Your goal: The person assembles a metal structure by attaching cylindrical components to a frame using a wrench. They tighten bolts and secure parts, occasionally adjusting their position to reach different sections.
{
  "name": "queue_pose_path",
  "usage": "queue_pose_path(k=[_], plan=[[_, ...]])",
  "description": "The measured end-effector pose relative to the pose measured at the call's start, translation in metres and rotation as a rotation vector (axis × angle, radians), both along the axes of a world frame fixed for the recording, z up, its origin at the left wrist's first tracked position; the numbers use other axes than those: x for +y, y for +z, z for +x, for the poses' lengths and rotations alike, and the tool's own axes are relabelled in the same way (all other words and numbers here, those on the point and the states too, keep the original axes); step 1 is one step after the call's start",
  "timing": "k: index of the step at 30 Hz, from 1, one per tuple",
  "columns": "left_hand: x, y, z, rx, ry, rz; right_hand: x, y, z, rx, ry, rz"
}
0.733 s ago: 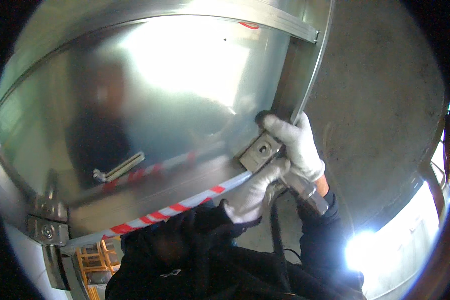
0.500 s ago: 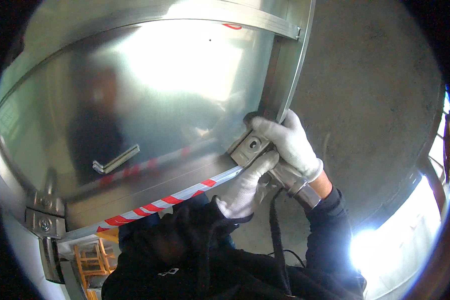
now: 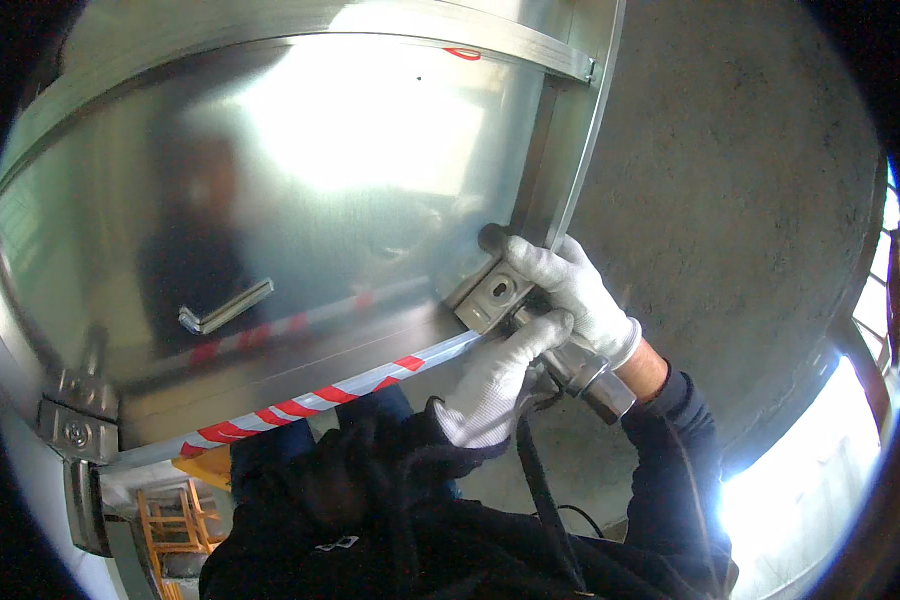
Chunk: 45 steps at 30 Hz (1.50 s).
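A metal corner bracket (image 3: 494, 296) with an oval hole sits at the near right corner of a shiny metal panel (image 3: 350, 230). From it a silver metal tube (image 3: 592, 376) sticks out toward me. In a white knit glove, my right hand (image 3: 582, 298) is closed at the bracket, thumb on its top, other fingers partly hidden behind. My left hand (image 3: 498, 383), gloved alike, is closed at the tube's upper end, thumb and fingers against it beside the bracket. A bent hex key (image 3: 226, 307) lies on the panel, left of my hands.
Red-and-white striped tape (image 3: 310, 404) runs along the panel's near edge. At the left corner sits a matching bracket (image 3: 78, 432) with a dark tube. A metal rail (image 3: 582, 150) borders the right side, above grey floor (image 3: 740, 200). A wooden ladder-like frame (image 3: 178, 530) stands lower left.
The view has shifted slightly. My left thumb and fingers have moved a little right along the tube, and the right hand keeps its hold by the bracket.
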<state>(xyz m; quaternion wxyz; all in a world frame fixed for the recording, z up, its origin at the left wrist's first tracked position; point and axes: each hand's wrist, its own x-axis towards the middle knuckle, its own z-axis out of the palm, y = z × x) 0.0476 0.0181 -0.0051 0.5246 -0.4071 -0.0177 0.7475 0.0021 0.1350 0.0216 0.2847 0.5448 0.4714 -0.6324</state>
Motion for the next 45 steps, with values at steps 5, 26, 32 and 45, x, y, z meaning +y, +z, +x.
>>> queue_pose_path(k=[5, 26, 32, 45], plan=[[0.000, 0.000, 0.004, 0.009, -0.019, -0.015, 0.001, -0.002, 0.002, -0.022, -0.006, -0.014], [-0.010, -0.010, 0.014, 0.139, -0.112, 0.044, 0.026, 0.013, 0.126, 0.037, 0.005, -0.009], [-0.022, -0.024, 0.023, 0.276, -0.277, -0.009, 0.007, -0.009, 0.139, 0.164, 0.143, 0.287], [-0.065, 0.016, -0.074, 2.259, -0.910, -0.751, 0.017, -0.017, 0.131, 0.389, 0.112, 0.240]])
